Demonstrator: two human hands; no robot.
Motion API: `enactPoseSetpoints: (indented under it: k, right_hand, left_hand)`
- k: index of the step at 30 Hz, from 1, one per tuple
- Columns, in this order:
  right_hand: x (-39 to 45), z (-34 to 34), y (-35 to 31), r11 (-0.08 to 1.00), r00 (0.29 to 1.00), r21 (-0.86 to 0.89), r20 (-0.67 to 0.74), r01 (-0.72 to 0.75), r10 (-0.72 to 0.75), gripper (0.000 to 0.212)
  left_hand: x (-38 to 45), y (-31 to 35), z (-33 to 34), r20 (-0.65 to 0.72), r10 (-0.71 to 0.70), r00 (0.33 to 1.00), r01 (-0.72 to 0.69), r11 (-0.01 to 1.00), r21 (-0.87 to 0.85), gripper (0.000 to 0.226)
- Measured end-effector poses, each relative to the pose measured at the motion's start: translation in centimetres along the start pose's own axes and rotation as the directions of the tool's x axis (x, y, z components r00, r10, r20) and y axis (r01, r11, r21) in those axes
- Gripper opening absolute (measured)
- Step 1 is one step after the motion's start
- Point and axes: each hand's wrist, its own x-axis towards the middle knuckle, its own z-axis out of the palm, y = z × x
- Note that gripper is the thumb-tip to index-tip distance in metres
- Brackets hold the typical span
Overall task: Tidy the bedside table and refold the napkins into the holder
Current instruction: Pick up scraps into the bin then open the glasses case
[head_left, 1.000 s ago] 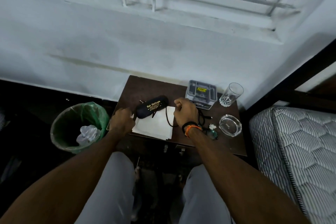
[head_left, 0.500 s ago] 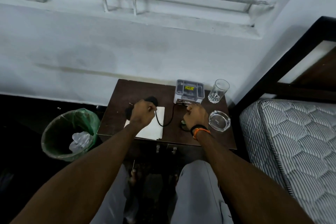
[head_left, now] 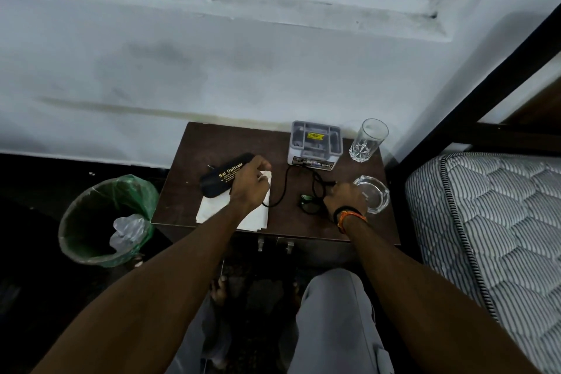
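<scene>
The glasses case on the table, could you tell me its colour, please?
Black with gold lettering, in the head view: glasses case.

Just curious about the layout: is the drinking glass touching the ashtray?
Apart. The head view shows bare brown tabletop between the glass and the ashtray.

1 specs case, 1 holder, 1 glass, 1 ashtray, 1 bin.

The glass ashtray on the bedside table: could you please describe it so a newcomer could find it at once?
On the brown bedside table, look at the side nearest the bed. The ashtray lies there, beside the right hand: low, wide and clear, unlike the tall drinking glass behind it.
</scene>
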Motion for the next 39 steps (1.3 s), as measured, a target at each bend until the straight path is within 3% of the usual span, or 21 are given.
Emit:
enactPoseSetpoints:
  k: [3,10,20,26,33,39]
  right_hand:
    - [0.6,0.3,0.0,1.000,1.000,0.004,-0.002,-0.014,0.014,0.035]
    - [1.3,0.0,0.3,0.998,0.999,0.035,-0.011,-0.046,0.046,0.029]
    - [-0.7,-2.6,-1.9,0.986,0.989,0.153,-0.142,0.063,-0.041,0.024]
    - [-2.4,-3.5,-5.0,0.962,0.949,0.111,-0.225,0.248,-0.219,0.023]
    - [-4.5,-3.6,-9.6,0.920,0.959,0.305,-0.213,0.246,-0.186,0.020]
    - [-4.8,-1.1,-13.1,0.863,0.950,0.398,-0.093,0.311,-0.299,0.016]
  left_hand:
    - [0.3,-0.5,0.2,0.023,-0.005,1.000,0.005,1.000,0.013,0.036]
    - [0.2,-0.7,0.5,0.060,-0.042,0.997,0.042,0.999,-0.003,0.026]
    - [-0.6,0.7,-1.0,0.047,-0.052,0.998,0.058,0.989,-0.137,0.017]
    - [-1.2,2.0,-3.1,0.036,-0.010,0.999,0.011,0.999,-0.037,0.056]
    - [-2.1,2.1,-6.1,-0.044,0.004,0.999,-0.004,1.000,0.009,0.028]
    - [-2.1,0.6,-9.2,-0.160,-0.169,0.973,0.170,0.985,-0.010,0.027]
